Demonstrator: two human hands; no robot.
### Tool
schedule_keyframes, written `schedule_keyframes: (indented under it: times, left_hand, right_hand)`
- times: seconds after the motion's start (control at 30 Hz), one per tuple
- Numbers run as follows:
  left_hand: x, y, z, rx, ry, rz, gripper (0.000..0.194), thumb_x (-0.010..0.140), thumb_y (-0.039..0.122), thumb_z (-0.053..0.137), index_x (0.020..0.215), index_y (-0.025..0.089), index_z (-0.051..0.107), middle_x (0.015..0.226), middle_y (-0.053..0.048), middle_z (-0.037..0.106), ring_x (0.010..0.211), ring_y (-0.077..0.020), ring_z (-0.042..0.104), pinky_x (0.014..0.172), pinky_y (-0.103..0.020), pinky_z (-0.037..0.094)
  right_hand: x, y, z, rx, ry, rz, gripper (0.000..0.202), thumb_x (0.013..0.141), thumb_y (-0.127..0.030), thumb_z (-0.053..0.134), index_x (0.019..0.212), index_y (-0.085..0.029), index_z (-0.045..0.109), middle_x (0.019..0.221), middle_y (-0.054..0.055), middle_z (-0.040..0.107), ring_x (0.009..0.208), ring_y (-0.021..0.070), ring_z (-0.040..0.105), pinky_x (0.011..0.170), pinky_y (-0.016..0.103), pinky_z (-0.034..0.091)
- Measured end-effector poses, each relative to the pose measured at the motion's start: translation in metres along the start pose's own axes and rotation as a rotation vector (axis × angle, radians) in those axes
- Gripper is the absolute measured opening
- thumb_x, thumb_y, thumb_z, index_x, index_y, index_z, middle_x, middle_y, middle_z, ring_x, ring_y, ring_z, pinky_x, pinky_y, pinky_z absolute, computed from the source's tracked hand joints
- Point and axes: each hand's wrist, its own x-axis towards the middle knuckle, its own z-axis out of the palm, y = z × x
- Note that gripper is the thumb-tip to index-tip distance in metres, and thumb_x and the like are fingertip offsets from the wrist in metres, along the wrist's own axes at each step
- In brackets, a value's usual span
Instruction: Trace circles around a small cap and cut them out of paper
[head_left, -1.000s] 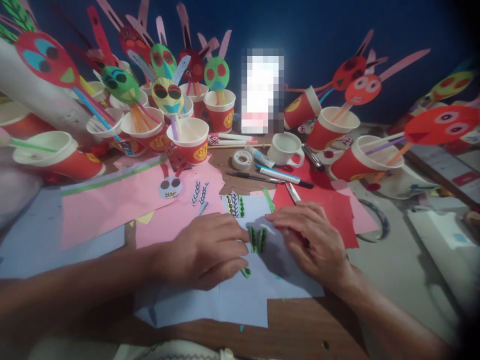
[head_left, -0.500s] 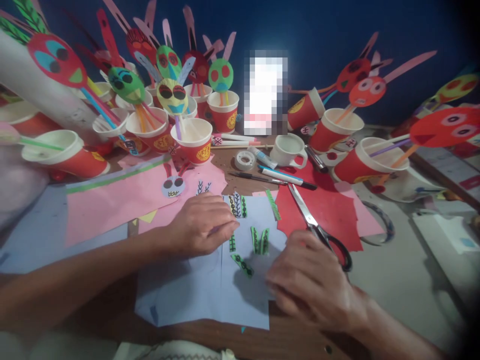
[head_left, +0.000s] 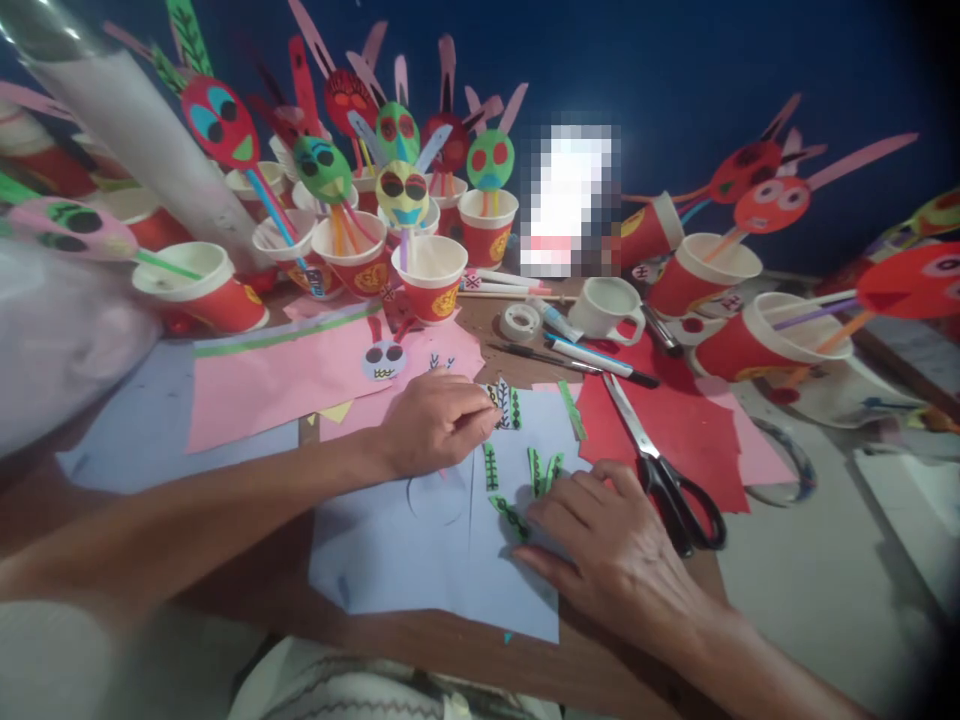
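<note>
My left hand (head_left: 442,422) is closed, fingers curled, over the top of the light-blue paper (head_left: 375,560); whatever it may hold is hidden. Beside its fingertips are narrow patterned strips (head_left: 504,405), and below them a green strip with dark crossed lines (head_left: 491,467). My right hand (head_left: 600,540) is lowered over the right part of this paper, its thumb apart from the fingers. Its fingertips are close to a green strip with dark round marks (head_left: 510,517) and partly cover a pair of green strips (head_left: 544,470). Whether they touch any strip, I cannot tell.
Black-handled scissors (head_left: 660,470) lie on red paper (head_left: 697,430) at the right. Behind are pens (head_left: 592,360), a tape roll (head_left: 520,321) and a white mug (head_left: 606,308). Red cups (head_left: 431,285) with paper faces on sticks line the back. Pink paper (head_left: 277,390) lies left.
My right hand has moved left over the green strips, and its thumb has spread from the fingers. My left hand stays closed in about the same place. The whole view has shifted.
</note>
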Motion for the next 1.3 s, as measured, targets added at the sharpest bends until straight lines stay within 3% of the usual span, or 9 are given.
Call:
schedule_keyframes:
  times: [0.2, 0.4, 0.53, 0.67, 0.8, 1.0, 1.17, 1.23, 1.3]
  left_hand:
    - [0.000, -0.005, 0.003, -0.179, 0.052, -0.126, 0.031, 0.087, 0.025, 0.046, 0.058, 0.015, 0.051, 0.055, 0.003, 0.046, 0.053, -0.0088, 0.041, 0.056, -0.023, 0.034]
    - [0.000, -0.002, -0.002, -0.252, 0.011, -0.139, 0.024, 0.088, 0.024, 0.046, 0.069, 0.015, 0.058, 0.061, 0.000, 0.053, 0.059, -0.0102, 0.046, 0.060, -0.023, 0.039]
    - [0.003, 0.014, -0.016, -0.370, -0.081, -0.133, 0.019, 0.088, 0.023, 0.045, 0.084, 0.014, 0.062, 0.076, -0.003, 0.060, 0.069, -0.0113, 0.053, 0.067, -0.024, 0.042]
    - [0.005, 0.031, -0.024, -0.509, -0.266, -0.261, 0.017, 0.086, 0.027, 0.051, 0.083, 0.015, 0.062, 0.079, -0.002, 0.058, 0.067, -0.0093, 0.051, 0.060, -0.020, 0.040]
    - [0.005, 0.040, -0.023, -0.558, -0.379, -0.288, 0.022, 0.076, 0.032, 0.065, 0.089, 0.014, 0.063, 0.082, -0.002, 0.056, 0.066, -0.0090, 0.050, 0.055, -0.019, 0.040]
    - [0.001, 0.042, -0.021, -0.516, -0.360, -0.205, 0.026, 0.075, 0.032, 0.067, 0.094, 0.014, 0.063, 0.084, -0.004, 0.060, 0.067, -0.0105, 0.051, 0.062, -0.022, 0.043]
    - [-0.002, 0.049, -0.023, -0.533, -0.325, -0.104, 0.006, 0.082, 0.017, 0.057, 0.084, 0.015, 0.061, 0.079, -0.003, 0.059, 0.074, -0.0111, 0.054, 0.065, -0.021, 0.041]
    - [-0.001, 0.052, -0.024, -0.557, -0.326, -0.119, 0.010, 0.082, 0.010, 0.051, 0.076, 0.015, 0.059, 0.074, -0.002, 0.057, 0.070, -0.0093, 0.051, 0.062, -0.020, 0.038]
    - [0.000, 0.053, -0.025, -0.595, -0.330, -0.221, 0.012, 0.079, 0.008, 0.050, 0.071, 0.015, 0.056, 0.070, 0.000, 0.054, 0.065, -0.0079, 0.048, 0.059, -0.019, 0.037]
  right_hand:
    - [0.000, -0.007, 0.001, 0.043, -0.014, 0.033, 0.014, 0.084, -0.027, 0.058, 0.073, -0.019, 0.062, 0.068, 0.002, 0.061, 0.067, 0.0201, 0.053, 0.077, 0.039, 0.032]
    - [0.001, -0.005, 0.000, 0.183, 0.041, 0.076, 0.010, 0.083, -0.023, 0.058, 0.075, -0.019, 0.059, 0.070, 0.002, 0.062, 0.067, 0.0188, 0.055, 0.072, 0.036, 0.031]
    - [0.004, 0.000, -0.008, 0.229, 0.151, 0.130, 0.004, 0.082, -0.018, 0.059, 0.078, -0.018, 0.058, 0.072, 0.001, 0.064, 0.068, 0.0178, 0.057, 0.072, 0.035, 0.030]
    - [0.006, 0.007, -0.017, 0.284, 0.204, 0.242, 0.010, 0.080, -0.017, 0.061, 0.074, -0.017, 0.053, 0.068, 0.000, 0.061, 0.062, 0.0148, 0.053, 0.069, 0.032, 0.031]
    - [0.009, 0.010, -0.019, 0.309, 0.206, 0.301, 0.013, 0.080, -0.015, 0.059, 0.072, -0.018, 0.050, 0.065, -0.002, 0.057, 0.060, 0.0135, 0.049, 0.066, 0.030, 0.030]
    - [0.015, 0.004, -0.015, 0.266, 0.182, 0.244, 0.014, 0.081, -0.011, 0.055, 0.070, -0.017, 0.051, 0.063, -0.002, 0.058, 0.058, 0.0131, 0.051, 0.066, 0.032, 0.028]
    - [0.017, -0.001, -0.014, 0.247, 0.197, 0.155, 0.013, 0.082, -0.012, 0.056, 0.070, -0.016, 0.052, 0.062, 0.000, 0.060, 0.057, 0.0135, 0.049, 0.066, 0.032, 0.029]
    - [0.018, -0.003, -0.015, 0.292, 0.187, 0.147, 0.012, 0.083, -0.014, 0.056, 0.071, -0.016, 0.053, 0.063, 0.001, 0.060, 0.058, 0.0138, 0.049, 0.066, 0.032, 0.030]
    - [0.018, -0.004, -0.017, 0.356, 0.170, 0.151, 0.011, 0.083, -0.013, 0.055, 0.072, -0.016, 0.053, 0.065, 0.001, 0.061, 0.060, 0.0139, 0.051, 0.067, 0.032, 0.031]
